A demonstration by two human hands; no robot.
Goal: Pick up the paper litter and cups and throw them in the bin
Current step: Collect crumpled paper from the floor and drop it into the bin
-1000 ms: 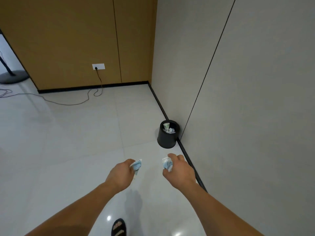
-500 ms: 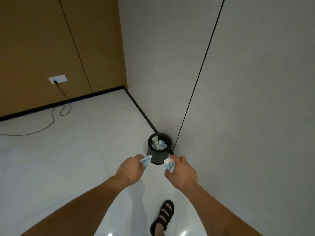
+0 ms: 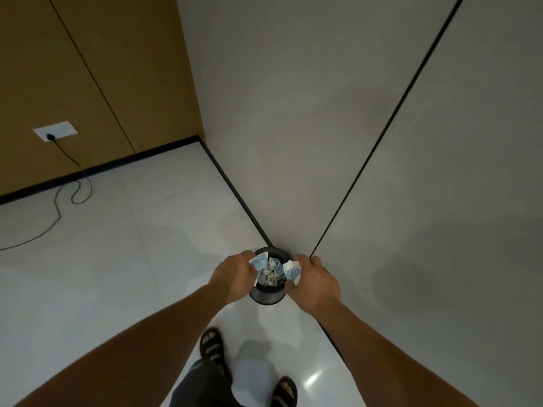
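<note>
head view: left hand (image 3: 232, 276) and right hand (image 3: 316, 282) each grip crumpled paper over round black bin (image 3: 267, 296).

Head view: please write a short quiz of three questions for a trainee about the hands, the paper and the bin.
1. True or false: the left hand is empty.
2. Where does the bin stand? A: in the middle of the floor. B: on the floor beside the grey wall. C: on a table.
3. What does the right hand hold?

Key
1. False: it grips the left paper.
2. B.
3. The right paper, crumpled.
</note>
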